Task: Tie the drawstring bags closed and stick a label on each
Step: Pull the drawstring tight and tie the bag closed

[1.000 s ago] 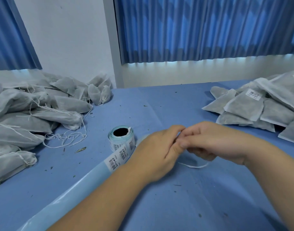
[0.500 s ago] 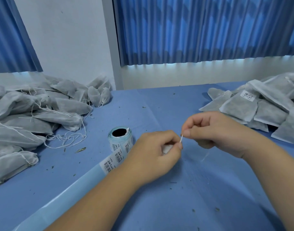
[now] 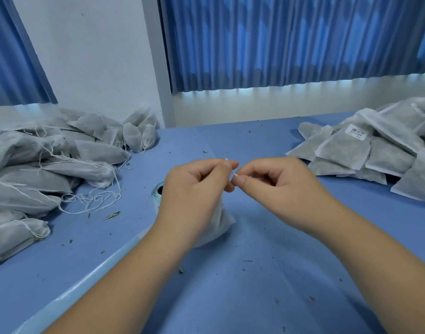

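Observation:
A small white drawstring bag [image 3: 218, 225] hangs under my left hand [image 3: 194, 189] just above the blue table, mostly hidden by the hand. My left hand grips the bag's top with curled fingers. My right hand [image 3: 274, 186] pinches a short white end of the drawstring [image 3: 236, 175] between thumb and forefinger, close beside the left fingertips. The label roll [image 3: 157, 192] stands behind my left hand, only its edge showing.
A heap of untied bags [image 3: 42, 169] with loose strings lies at the left. A pile of flat labelled bags [image 3: 375, 150] sits at the right. The roll's blue backing strip [image 3: 91, 278] runs to the lower left. Small dry crumbs dot the blue table [image 3: 255, 273].
Both hands have risen a little and lifted the bag, which now shows below my left hand. My right hand stays pinched on the string end beside the left fingertips.

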Action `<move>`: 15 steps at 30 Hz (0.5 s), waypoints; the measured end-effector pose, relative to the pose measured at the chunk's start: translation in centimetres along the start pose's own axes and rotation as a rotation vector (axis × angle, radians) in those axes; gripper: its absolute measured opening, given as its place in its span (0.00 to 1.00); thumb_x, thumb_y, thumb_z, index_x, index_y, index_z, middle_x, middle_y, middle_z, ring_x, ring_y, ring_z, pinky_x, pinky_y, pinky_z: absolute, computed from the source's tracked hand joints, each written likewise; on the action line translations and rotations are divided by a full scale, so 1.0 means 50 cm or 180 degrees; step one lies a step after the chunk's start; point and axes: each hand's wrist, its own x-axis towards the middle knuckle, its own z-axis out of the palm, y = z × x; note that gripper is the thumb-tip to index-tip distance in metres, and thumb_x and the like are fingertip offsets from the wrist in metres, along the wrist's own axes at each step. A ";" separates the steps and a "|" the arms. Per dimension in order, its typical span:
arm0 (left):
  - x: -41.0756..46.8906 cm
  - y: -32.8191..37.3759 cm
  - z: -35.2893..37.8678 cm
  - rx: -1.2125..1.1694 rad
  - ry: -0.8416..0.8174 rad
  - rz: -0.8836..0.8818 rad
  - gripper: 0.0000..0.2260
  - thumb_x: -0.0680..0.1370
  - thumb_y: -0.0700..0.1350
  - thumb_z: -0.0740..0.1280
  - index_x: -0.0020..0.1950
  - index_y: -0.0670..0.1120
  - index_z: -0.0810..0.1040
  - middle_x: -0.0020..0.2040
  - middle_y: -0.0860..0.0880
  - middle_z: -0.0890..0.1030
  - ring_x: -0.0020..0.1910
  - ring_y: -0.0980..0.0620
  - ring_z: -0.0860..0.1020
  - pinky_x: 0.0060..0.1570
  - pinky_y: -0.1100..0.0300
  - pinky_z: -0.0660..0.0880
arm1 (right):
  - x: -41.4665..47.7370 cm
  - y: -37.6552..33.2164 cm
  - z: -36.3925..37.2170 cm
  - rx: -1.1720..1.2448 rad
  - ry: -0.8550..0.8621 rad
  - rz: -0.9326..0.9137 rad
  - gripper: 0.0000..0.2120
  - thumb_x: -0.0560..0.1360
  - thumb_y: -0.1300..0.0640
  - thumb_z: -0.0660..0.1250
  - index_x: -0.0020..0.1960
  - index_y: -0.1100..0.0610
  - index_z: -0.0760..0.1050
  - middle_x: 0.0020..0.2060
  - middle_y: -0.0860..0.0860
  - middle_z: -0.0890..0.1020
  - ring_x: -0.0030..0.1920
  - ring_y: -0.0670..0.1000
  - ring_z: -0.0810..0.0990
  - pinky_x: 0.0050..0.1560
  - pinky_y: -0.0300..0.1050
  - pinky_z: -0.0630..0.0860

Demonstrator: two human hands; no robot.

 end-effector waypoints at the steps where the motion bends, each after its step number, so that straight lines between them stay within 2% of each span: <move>1: 0.001 -0.001 0.000 0.0289 -0.0014 0.0086 0.13 0.77 0.42 0.68 0.36 0.55 0.85 0.29 0.56 0.81 0.30 0.64 0.77 0.33 0.76 0.69 | -0.001 -0.004 -0.008 0.0039 0.0031 -0.0023 0.08 0.75 0.57 0.69 0.37 0.52 0.82 0.24 0.52 0.67 0.26 0.44 0.62 0.27 0.33 0.60; 4: -0.001 -0.002 0.000 0.0877 -0.0333 0.0136 0.15 0.77 0.44 0.68 0.31 0.56 0.83 0.29 0.59 0.81 0.32 0.66 0.77 0.32 0.76 0.67 | 0.001 -0.009 -0.028 0.0000 0.0126 -0.0053 0.07 0.72 0.55 0.67 0.38 0.51 0.82 0.29 0.62 0.73 0.27 0.45 0.64 0.27 0.35 0.62; 7: -0.001 0.005 -0.007 0.0864 -0.0952 -0.0001 0.10 0.76 0.50 0.69 0.35 0.59 0.84 0.30 0.58 0.81 0.31 0.65 0.76 0.33 0.74 0.68 | 0.003 0.000 -0.031 -0.0090 0.0245 0.0034 0.09 0.74 0.59 0.67 0.35 0.53 0.81 0.28 0.62 0.71 0.27 0.46 0.63 0.27 0.34 0.62; 9: 0.003 0.012 -0.015 0.0494 -0.1244 -0.0269 0.08 0.72 0.53 0.68 0.36 0.56 0.85 0.28 0.55 0.80 0.28 0.60 0.74 0.33 0.68 0.70 | 0.003 0.004 -0.024 -0.0075 0.0182 0.0119 0.09 0.74 0.58 0.67 0.35 0.54 0.80 0.27 0.60 0.69 0.27 0.46 0.63 0.27 0.35 0.61; 11: 0.008 0.015 -0.026 -0.0189 -0.1428 -0.0696 0.08 0.71 0.50 0.67 0.34 0.50 0.83 0.28 0.51 0.77 0.24 0.54 0.71 0.29 0.63 0.70 | 0.003 0.007 -0.012 -0.0038 0.0043 0.0148 0.08 0.74 0.54 0.68 0.36 0.52 0.80 0.28 0.60 0.69 0.28 0.46 0.63 0.27 0.36 0.61; 15: 0.020 0.008 -0.041 -0.1419 -0.1739 -0.1707 0.07 0.70 0.45 0.67 0.33 0.46 0.78 0.28 0.51 0.72 0.21 0.55 0.66 0.26 0.62 0.69 | 0.002 0.017 -0.001 -0.0127 -0.0082 0.0290 0.10 0.74 0.52 0.68 0.36 0.53 0.81 0.24 0.44 0.69 0.25 0.42 0.64 0.26 0.31 0.61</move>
